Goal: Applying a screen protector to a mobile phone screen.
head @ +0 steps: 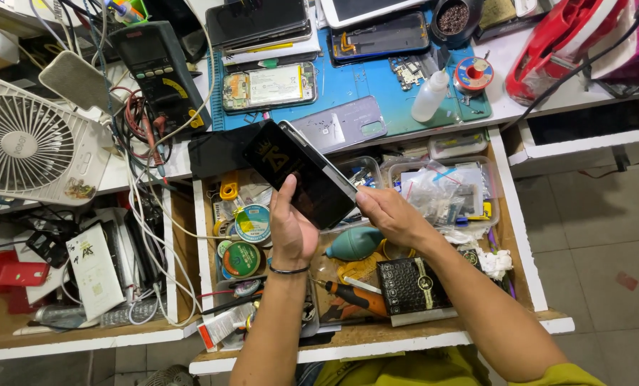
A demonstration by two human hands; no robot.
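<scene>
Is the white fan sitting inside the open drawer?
No, the white fan stands on the bench top left of the open drawer.

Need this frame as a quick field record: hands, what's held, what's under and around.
left hand: holds a black phone screen panel from below, tilted
right hand: fingertips at the panel's right edge
below hands: open wooden drawer with solder spools, teal dust blower, orange-handled screwdriver, clear plastic trays
bench: blue work mat with an opened phone, white squeeze bottle
left of bench: black multimeter, white fan
</scene>
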